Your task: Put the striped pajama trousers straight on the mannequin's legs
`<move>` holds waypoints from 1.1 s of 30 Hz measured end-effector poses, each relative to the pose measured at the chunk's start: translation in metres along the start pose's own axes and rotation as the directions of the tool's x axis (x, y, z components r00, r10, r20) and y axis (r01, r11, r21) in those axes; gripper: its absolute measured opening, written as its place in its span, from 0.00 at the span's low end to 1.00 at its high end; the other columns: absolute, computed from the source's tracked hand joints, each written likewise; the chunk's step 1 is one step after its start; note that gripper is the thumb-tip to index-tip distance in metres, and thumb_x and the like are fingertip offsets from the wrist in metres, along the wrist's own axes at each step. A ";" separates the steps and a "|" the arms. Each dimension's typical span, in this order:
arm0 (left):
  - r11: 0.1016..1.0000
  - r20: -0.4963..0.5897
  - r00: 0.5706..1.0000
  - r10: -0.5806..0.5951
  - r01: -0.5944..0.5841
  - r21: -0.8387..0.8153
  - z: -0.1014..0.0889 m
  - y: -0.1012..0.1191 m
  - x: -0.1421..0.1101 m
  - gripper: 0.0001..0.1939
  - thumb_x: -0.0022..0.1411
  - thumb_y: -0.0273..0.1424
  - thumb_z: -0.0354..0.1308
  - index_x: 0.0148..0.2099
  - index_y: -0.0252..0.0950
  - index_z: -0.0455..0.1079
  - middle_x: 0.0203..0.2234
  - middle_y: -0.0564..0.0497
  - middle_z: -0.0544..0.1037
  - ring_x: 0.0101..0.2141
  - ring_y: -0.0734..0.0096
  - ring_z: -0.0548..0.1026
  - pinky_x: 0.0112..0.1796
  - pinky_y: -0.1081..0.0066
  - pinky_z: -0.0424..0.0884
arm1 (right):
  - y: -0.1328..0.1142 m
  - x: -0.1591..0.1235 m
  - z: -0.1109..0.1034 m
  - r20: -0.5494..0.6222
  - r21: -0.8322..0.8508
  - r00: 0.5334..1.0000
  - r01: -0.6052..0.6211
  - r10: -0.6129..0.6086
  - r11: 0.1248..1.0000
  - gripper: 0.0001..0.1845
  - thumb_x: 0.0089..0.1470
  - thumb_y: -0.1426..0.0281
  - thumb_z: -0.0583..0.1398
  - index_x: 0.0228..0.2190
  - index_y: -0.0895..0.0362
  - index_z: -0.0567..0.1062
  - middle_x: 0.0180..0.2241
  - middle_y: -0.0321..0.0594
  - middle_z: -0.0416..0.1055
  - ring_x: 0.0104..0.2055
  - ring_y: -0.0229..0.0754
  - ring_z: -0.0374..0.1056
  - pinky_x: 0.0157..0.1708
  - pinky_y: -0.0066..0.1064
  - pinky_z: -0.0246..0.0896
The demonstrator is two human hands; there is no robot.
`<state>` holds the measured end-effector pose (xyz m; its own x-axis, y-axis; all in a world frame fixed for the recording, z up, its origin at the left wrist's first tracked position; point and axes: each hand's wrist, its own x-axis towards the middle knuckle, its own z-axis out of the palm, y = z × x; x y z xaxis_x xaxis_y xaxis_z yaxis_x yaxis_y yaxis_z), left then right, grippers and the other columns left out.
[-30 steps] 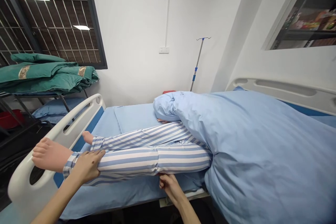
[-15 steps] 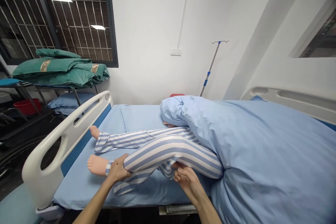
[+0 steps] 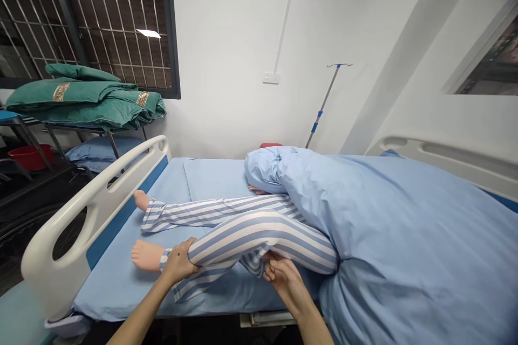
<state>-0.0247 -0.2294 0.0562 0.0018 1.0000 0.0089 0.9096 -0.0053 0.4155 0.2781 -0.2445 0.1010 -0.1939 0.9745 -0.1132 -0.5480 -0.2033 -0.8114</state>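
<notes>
A manikin in blue-and-white striped pyjamas lies on a hospital bed (image 3: pixel 121 285). Its near leg (image 3: pixel 259 232) is bent with the knee raised. My left hand (image 3: pixel 178 264) is closed around the near ankle, just behind the bare foot (image 3: pixel 146 255). My right hand (image 3: pixel 283 280) is closed under the near knee, fingers curled against the back of the thigh. The far leg (image 3: pixel 202 210) lies straight on the sheet. A light blue duvet (image 3: pixel 384 226) covers the manikin from the hips up.
A white footboard (image 3: pixel 93 199) stands at the bed's left end and a white headboard (image 3: pixel 453 156) at the right. An IV pole (image 3: pixel 324 102) rises behind the bed. Folded green blankets (image 3: pixel 81 99) lie on a rack at left, with a red basin (image 3: pixel 26 155) below.
The near leg went from lying straight with its foot at the footboard to bent at the knee, foot drawn up the bed. Both hands kept their hold; little moved in the last half second.
</notes>
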 end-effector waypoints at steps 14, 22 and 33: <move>0.870 -0.044 0.973 0.226 -0.181 0.458 -0.120 -0.035 -0.019 0.31 0.41 0.25 0.52 0.52 0.38 0.64 0.43 0.46 0.74 0.44 0.54 0.69 0.45 0.60 0.58 | 0.091 0.010 -0.018 -0.105 0.076 0.987 -0.114 0.122 0.991 0.13 0.32 0.69 0.66 0.26 0.58 0.74 0.29 0.40 0.72 0.18 0.30 0.54 0.21 0.29 0.51; 0.830 -0.006 0.980 0.197 -0.164 0.533 -0.134 -0.015 -0.039 0.28 0.46 0.23 0.50 0.53 0.40 0.64 0.41 0.44 0.74 0.42 0.54 0.68 0.43 0.59 0.57 | 0.120 0.012 -0.018 -0.108 0.092 0.985 -0.122 0.132 0.988 0.09 0.33 0.69 0.65 0.18 0.56 0.68 0.18 0.32 0.61 0.18 0.33 0.54 0.22 0.31 0.51; 0.952 -0.062 0.990 0.124 -0.101 0.287 -0.101 -0.016 -0.020 0.31 0.39 0.28 0.56 0.50 0.41 0.66 0.45 0.49 0.74 0.46 0.56 0.69 0.46 0.64 0.60 | 0.050 0.000 -0.006 -0.043 0.178 0.996 -0.070 0.078 0.982 0.10 0.34 0.73 0.65 0.25 0.56 0.72 0.27 0.35 0.66 0.21 0.32 0.55 0.24 0.31 0.52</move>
<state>-0.0811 -0.2501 0.1414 0.0889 0.9891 0.1171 0.9856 -0.1044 0.1334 0.2556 -0.2540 0.0575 -0.2015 0.9587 -0.2007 -0.6693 -0.2844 -0.6864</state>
